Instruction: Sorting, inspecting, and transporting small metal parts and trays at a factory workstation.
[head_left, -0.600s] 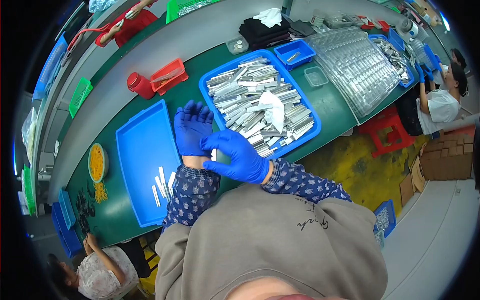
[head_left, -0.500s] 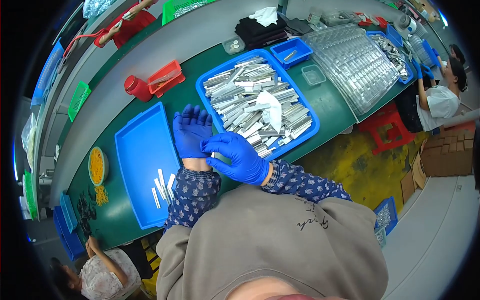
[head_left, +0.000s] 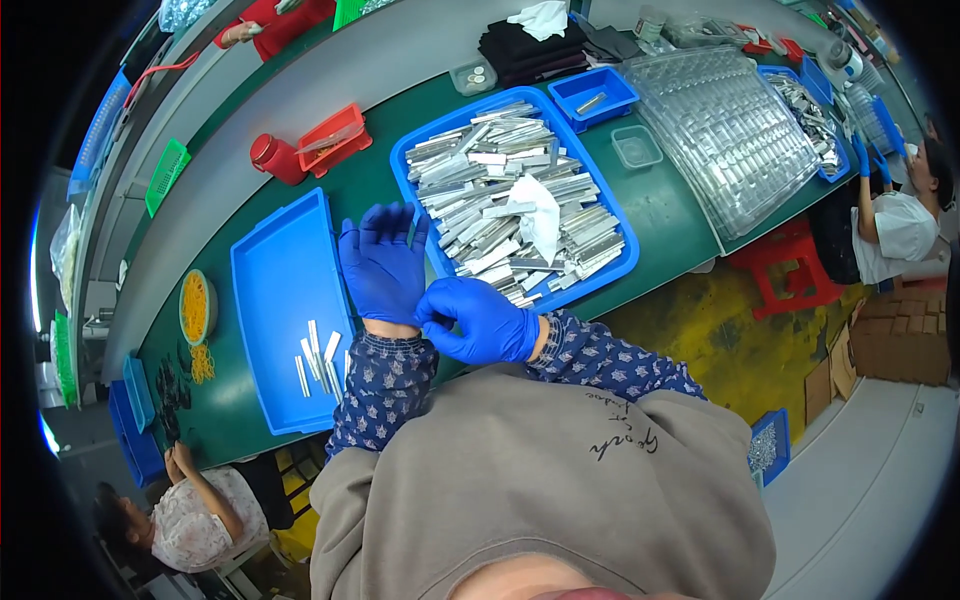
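Observation:
Both my hands wear blue gloves, and patterned navy sleeve covers reach to the wrists. My left hand [head_left: 385, 265] is palm up with its fingers apart and nothing in it. At its wrist, my right hand [head_left: 480, 320] has its fingers curled and pinched at the edge of the left glove's cuff [head_left: 388, 310]. Right of my left hand, a blue tray [head_left: 632, 262] holds a heap of silvery metal strips [head_left: 470, 215] with a crumpled white cloth [head_left: 540, 222] on top. On the left, another blue tray [head_left: 275, 290] has several strips [head_left: 318, 352] at its near end.
A red bin [head_left: 333, 138] and a red canister [head_left: 275, 157] stand beyond the left tray. Yellow rubber bands [head_left: 196, 305] fill a bowl at far left. Clear plastic trays [head_left: 720, 135] are stacked at right. Co-workers sit at lower left [head_left: 205, 510] and far right [head_left: 900, 225].
My right fingers have closed in on the left glove's cuff, and the hand sits slightly lower. My left fingers have spread a little more. The whole view has shifted slightly.

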